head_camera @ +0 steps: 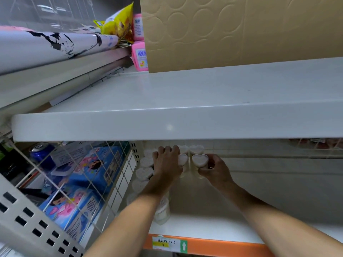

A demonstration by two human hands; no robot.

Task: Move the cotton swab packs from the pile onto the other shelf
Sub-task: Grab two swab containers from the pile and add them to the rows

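Several heart-shaped clear packs of white cotton swabs stand on the lower white shelf (213, 225), under an upper shelf (185, 125). My right hand (216, 168) grips one heart pack (200, 160) by its side. My left hand (166, 162) lies palm-down over another pack (182, 158), fingers curled over packs at the back. A row of packs (143, 172) runs along the left wire wall. Two packs (196, 148) stand at the back.
A wire grid divider (104, 175) separates blue toy boxes (81, 191) and a blue can (41, 151) on the left. A cardboard box (241, 32) and pink packs (140, 56) sit on the upper shelf. An orange shelf edge (213, 246) carries a label.
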